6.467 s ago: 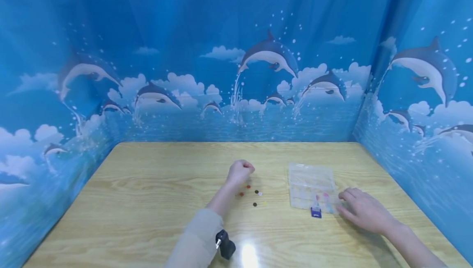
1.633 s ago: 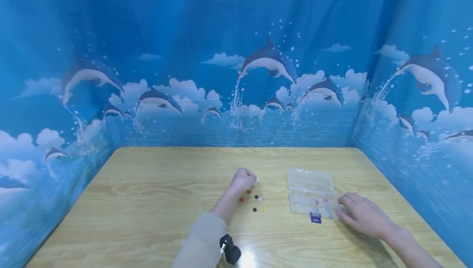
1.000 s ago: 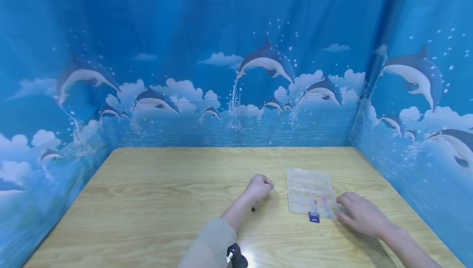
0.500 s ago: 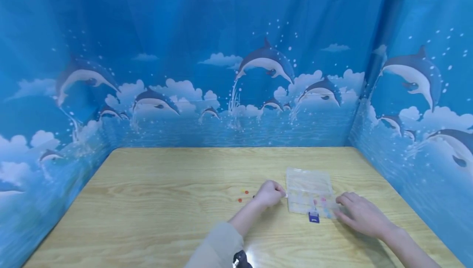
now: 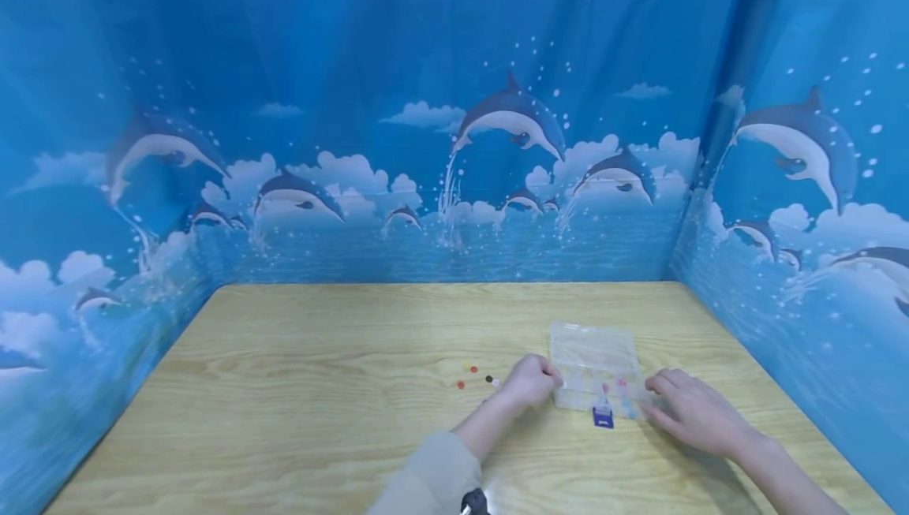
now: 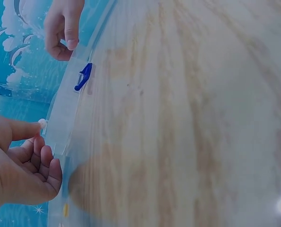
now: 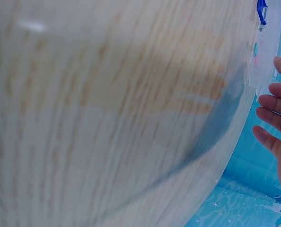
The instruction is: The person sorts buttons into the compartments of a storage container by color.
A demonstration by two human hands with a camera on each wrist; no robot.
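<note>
My left hand [image 5: 529, 382] is at the left side of a clear plastic compartment box [image 5: 584, 400], whose lid [image 5: 593, 345] lies back. Between thumb and index finger it pinches a small white button [image 6: 42, 123], plain in the left wrist view. At the box's right end is my right hand [image 5: 694, 412]; its fingers are relaxed and the fingertips are at the wall, though firm contact is hard to tell. Pink pieces [image 5: 621, 382] lie inside the box. A blue latch [image 5: 603, 418] hangs at its front.
Left of the box, loose buttons lie on the wooden table [image 5: 319, 389]: a red button [image 5: 473, 369], another red button [image 5: 461, 385], a black button [image 5: 489, 378] and a white button [image 5: 496, 382]. My left forearm may cover others. A dolphin-print curtain [image 5: 398, 144] surrounds the table.
Carrying the white button, my left hand has moved right and nearer, from beyond the loose buttons to the box's left side. My right hand has stayed by the box.
</note>
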